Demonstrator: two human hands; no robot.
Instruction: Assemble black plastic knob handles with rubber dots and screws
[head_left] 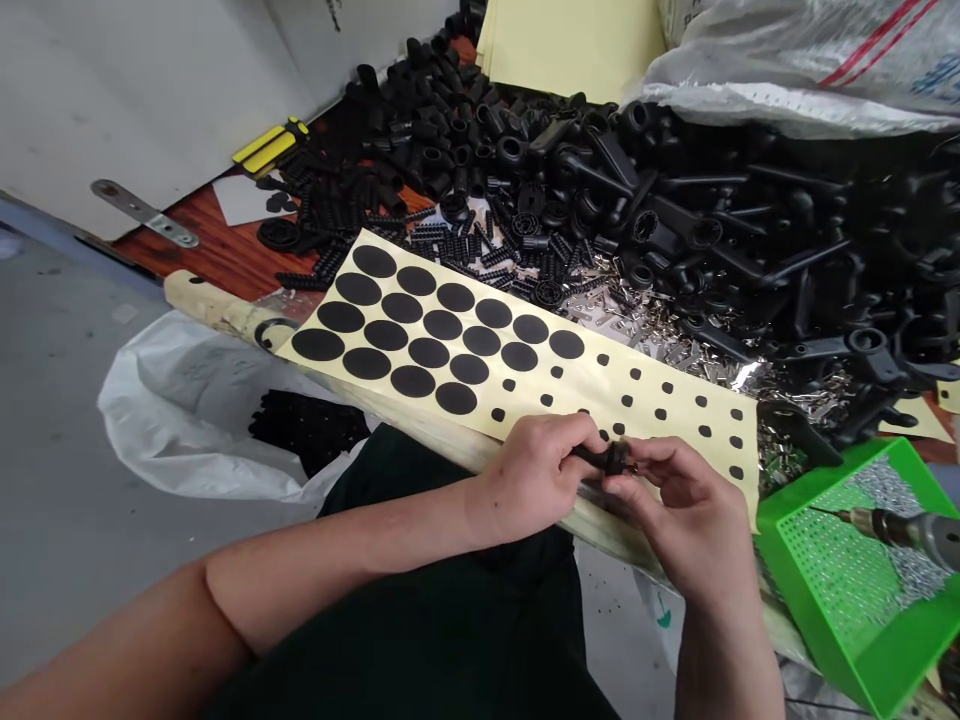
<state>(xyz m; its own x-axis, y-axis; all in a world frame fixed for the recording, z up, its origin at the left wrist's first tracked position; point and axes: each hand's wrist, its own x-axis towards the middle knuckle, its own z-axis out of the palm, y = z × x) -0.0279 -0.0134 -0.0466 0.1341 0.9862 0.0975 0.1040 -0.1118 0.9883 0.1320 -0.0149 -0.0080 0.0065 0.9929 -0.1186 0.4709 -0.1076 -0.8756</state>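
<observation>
My left hand [529,480] is closed around a slim black plastic part [592,457] with a round, wider end. The fingertips of my right hand [686,500] pinch at that round end, where a small shiny bit shows; I cannot make out its shape. Both hands are over the near edge of a pale yellow sticker sheet [517,385]. Large black round stickers [442,324] cover its left side, and small black stickers [660,414] dot its right side.
Black plastic parts [600,170], dark springs [457,245] and small metal clips [660,325] are heaped behind the sheet. At right, a green basket [817,580] holds screws, with a power screwdriver [900,530] over it. A white bag [150,430] hangs at left, near a yellow-handled tool [266,150].
</observation>
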